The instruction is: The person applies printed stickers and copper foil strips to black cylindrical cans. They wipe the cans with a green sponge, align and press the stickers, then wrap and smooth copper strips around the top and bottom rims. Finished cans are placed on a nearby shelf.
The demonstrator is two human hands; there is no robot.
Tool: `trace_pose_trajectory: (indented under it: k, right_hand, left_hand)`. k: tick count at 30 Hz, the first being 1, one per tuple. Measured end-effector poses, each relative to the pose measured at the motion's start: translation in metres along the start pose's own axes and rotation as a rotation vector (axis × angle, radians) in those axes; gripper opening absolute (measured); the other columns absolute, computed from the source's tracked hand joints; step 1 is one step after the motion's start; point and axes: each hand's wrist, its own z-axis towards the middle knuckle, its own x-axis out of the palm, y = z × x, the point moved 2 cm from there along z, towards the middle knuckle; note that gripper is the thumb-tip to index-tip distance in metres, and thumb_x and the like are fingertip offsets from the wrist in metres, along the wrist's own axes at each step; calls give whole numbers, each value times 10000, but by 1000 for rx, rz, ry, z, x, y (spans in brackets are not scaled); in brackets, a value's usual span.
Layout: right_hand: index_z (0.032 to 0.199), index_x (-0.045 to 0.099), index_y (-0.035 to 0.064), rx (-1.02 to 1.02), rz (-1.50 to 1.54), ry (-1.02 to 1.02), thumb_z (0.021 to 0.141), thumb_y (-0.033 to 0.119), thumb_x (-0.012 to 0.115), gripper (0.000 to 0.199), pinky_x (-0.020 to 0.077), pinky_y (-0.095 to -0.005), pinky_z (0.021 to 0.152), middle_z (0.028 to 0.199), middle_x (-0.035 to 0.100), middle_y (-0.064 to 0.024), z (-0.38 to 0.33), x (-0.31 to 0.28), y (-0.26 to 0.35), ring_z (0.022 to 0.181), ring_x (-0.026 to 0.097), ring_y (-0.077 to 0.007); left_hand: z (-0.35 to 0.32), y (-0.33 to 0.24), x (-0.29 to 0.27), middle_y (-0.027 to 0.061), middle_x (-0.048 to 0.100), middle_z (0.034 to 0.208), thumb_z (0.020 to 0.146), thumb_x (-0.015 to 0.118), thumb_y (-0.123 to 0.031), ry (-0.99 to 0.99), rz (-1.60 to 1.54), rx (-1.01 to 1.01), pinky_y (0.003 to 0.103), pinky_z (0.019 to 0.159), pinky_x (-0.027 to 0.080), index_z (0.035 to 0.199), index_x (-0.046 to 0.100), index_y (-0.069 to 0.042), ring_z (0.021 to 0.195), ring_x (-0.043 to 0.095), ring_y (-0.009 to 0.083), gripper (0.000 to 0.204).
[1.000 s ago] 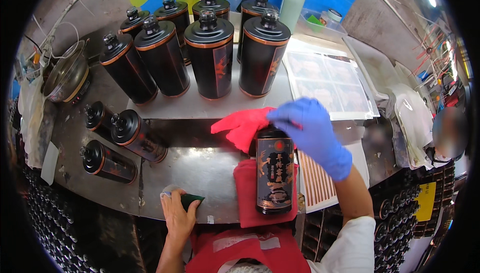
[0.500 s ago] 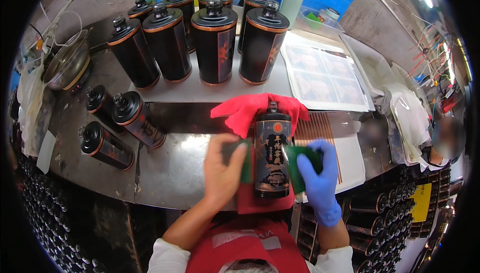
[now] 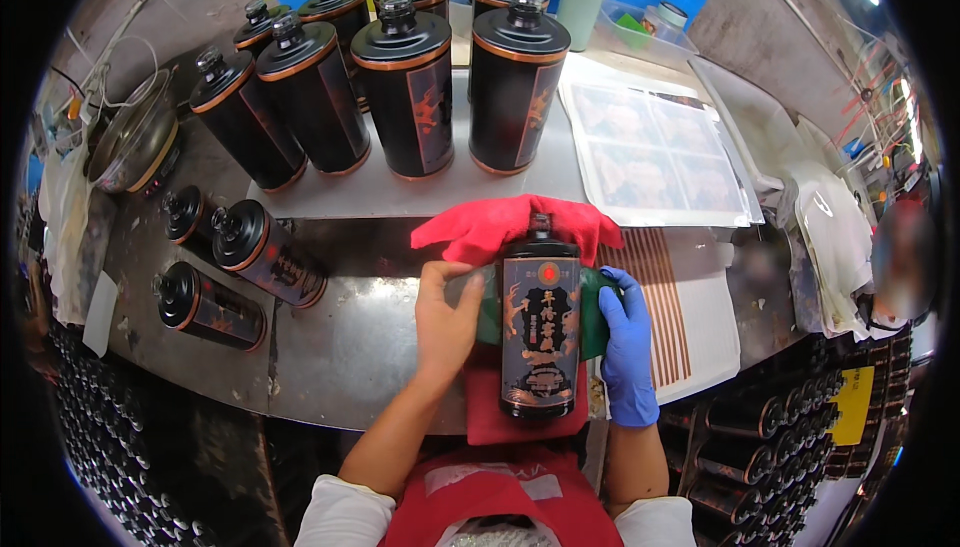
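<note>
Black bottle between both hands

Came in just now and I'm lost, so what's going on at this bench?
A person has a black bottle lying on a folded red cloth, label up and neck pointing away. The bare left hand and the blue-gloved right hand hold dark green material at either side of it; whether that is one piece or two is hidden. Three similar bottles are off to the left, with more bottles standing behind.
</note>
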Motion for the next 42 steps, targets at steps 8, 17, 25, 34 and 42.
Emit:
trace_pose_trajectory:
  k: [8, 17, 25, 34, 42]
  right_hand:
    - [1145, 507, 38, -402, -508, 127, 882, 46, 522, 263, 450, -273, 833, 1063, 550, -74, -49, 44, 72, 950, 543, -158]
    - [1138, 514, 24, -30, -148, -21, 870, 55, 555, 274, 425, -257, 863, 1068, 531, -61, -29, -18, -17, 958, 512, -129]
    - [1139, 503, 32, -631, -679, 41, 877, 73, 522, 266, 481, -326, 757, 978, 577, -143, -62, 42, 67, 836, 604, -239]
    - [1201, 461, 17, -243, -195, -24, 904, 85, 529, 311, 413, -266, 886, 1124, 514, -75, -56, -9, 7, 1025, 502, -148]
    - [1229, 454, 27, -184, 70, 10, 887, 45, 544, 354, 426, -246, 879, 1111, 534, -73, -20, -11, -22, 1005, 520, -122]
  left_hand:
    - [-41, -67, 6, 120, 575, 927, 848, 630, -109, 8, 239, 296, 305, 748, 457, 1024, 518, -9, 844, 567, 190, 231]
    - [-42, -1, -8, 125, 560, 937, 856, 610, -136, -16, 139, 92, 317, 803, 423, 991, 520, 7, 885, 538, 212, 216]
    - [-66, -68, -5, 128, 563, 926, 854, 621, -120, -77, 269, 393, 307, 750, 459, 1015, 523, 2, 806, 562, 209, 225]
    - [-78, -15, -7, 70, 502, 972, 867, 592, -85, 18, 106, 129, 267, 843, 389, 1018, 509, 1, 922, 481, 149, 193]
    - [-77, 6, -13, 77, 506, 961, 876, 587, -126, -61, 198, 78, 276, 862, 376, 1011, 513, 5, 928, 478, 159, 202]
